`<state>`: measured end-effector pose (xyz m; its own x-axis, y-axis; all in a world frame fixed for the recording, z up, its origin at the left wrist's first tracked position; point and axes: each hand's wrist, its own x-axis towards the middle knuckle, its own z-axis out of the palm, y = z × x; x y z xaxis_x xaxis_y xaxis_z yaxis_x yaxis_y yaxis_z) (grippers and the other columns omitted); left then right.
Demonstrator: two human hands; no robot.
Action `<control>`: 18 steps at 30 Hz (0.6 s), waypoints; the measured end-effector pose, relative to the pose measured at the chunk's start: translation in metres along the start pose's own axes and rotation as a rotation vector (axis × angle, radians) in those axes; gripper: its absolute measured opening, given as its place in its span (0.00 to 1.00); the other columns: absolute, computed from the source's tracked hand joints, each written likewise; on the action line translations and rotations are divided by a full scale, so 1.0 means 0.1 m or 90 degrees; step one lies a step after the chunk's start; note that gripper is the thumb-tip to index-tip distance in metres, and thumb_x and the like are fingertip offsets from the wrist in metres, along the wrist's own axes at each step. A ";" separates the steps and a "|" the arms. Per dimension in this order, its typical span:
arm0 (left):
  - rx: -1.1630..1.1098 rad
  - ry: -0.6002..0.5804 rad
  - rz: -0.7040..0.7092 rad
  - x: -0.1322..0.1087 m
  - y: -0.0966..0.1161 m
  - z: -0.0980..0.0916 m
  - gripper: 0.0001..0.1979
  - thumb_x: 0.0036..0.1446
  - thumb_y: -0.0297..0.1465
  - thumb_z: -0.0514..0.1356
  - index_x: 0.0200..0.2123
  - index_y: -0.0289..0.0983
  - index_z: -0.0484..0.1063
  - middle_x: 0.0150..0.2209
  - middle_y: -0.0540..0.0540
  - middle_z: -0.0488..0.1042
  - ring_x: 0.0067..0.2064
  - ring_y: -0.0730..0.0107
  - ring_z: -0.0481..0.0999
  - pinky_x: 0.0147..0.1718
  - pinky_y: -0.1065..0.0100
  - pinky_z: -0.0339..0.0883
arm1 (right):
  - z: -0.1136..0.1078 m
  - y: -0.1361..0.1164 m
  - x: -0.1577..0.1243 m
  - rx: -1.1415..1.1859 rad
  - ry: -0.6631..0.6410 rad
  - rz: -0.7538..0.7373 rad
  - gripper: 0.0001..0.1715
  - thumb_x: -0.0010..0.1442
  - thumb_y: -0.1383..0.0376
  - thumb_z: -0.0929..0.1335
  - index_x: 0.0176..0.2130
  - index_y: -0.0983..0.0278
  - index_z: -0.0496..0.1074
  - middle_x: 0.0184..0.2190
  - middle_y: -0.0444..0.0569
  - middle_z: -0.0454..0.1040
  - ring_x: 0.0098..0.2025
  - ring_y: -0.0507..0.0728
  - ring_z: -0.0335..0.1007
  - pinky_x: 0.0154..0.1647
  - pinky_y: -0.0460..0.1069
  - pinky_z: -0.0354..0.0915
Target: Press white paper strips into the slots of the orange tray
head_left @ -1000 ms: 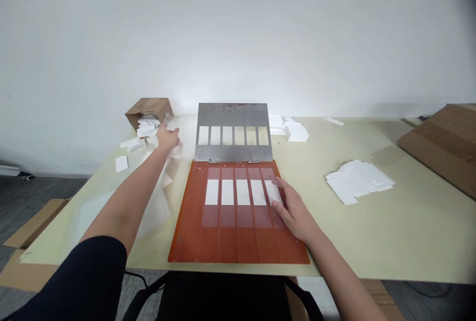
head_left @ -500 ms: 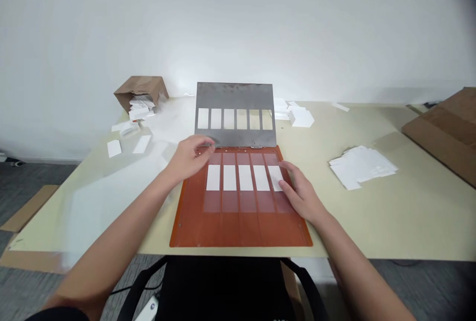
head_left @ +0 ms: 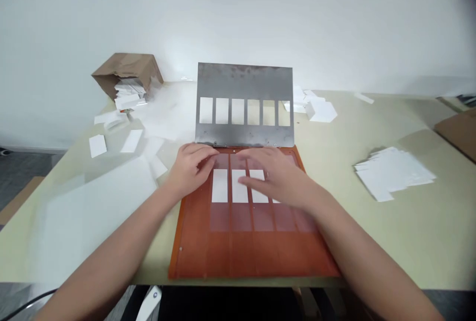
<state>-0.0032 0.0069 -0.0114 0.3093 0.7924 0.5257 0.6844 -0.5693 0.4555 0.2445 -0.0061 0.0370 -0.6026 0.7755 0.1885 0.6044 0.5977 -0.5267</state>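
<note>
An orange board [head_left: 201, 256] lies at the table's front edge, with a hinged grey metal plate [head_left: 245, 80] raised at its back. Several white cards [head_left: 219, 187] lie in a row in the board's slots. My left hand [head_left: 191, 169] is at the board's upper left, by the leftmost card. Its fingers are loosely curved, thumb tip close to the forefinger, with nothing visible between them. My right hand [head_left: 278, 174] reaches over the cards with fingers stretched left and thumb apart, holding nothing visible. It hides the right-hand cards in part.
A brown cardboard box [head_left: 128, 65] spilling white cards stands at the back left. Loose cards [head_left: 132, 141] lie before it. White pieces [head_left: 322, 111] sit behind the board to the right. A white card pile [head_left: 394, 172] and another cardboard box [head_left: 461, 132] are at the right.
My right hand has moved left from the rightmost card to above the middle cards. My left hand stays near the board's upper left. The view has shifted closer.
</note>
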 end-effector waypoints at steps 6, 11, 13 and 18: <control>-0.041 0.008 -0.040 -0.07 0.05 0.07 0.09 0.61 0.29 0.56 0.40 0.47 0.74 0.38 0.49 0.82 0.41 0.61 0.81 0.51 0.50 0.67 | 0.27 0.00 -0.09 -0.032 -0.016 -0.049 0.29 0.60 0.56 0.71 0.58 0.53 0.62 0.55 0.48 0.74 0.65 0.65 0.61 0.69 0.71 0.47; -0.024 -0.037 -0.065 -0.08 0.06 0.07 0.14 0.60 0.25 0.53 0.41 0.49 0.74 0.37 0.52 0.82 0.40 0.62 0.81 0.51 0.47 0.61 | 0.39 0.01 -0.07 -0.031 -0.013 -0.038 0.38 0.52 0.46 0.75 0.55 0.56 0.62 0.53 0.51 0.75 0.66 0.69 0.59 0.67 0.75 0.41; 0.004 -0.047 -0.076 -0.08 0.07 0.07 0.16 0.61 0.24 0.52 0.41 0.49 0.75 0.35 0.52 0.82 0.40 0.62 0.80 0.47 0.48 0.59 | 0.47 -0.02 -0.03 -0.042 -0.031 -0.037 0.40 0.51 0.44 0.75 0.54 0.57 0.61 0.52 0.52 0.75 0.64 0.70 0.60 0.67 0.76 0.38; 0.045 -0.054 -0.061 -0.07 0.09 0.08 0.18 0.60 0.22 0.52 0.42 0.48 0.77 0.33 0.53 0.83 0.37 0.63 0.77 0.41 0.52 0.54 | 0.55 -0.07 -0.02 -0.079 -0.028 -0.041 0.40 0.52 0.44 0.74 0.55 0.58 0.60 0.51 0.54 0.75 0.59 0.70 0.64 0.64 0.74 0.41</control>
<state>0.0061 -0.0023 -0.0165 0.2937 0.8595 0.4182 0.7574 -0.4762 0.4467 0.2130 -0.0227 -0.0052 -0.6630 0.7265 0.1806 0.6220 0.6689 -0.4070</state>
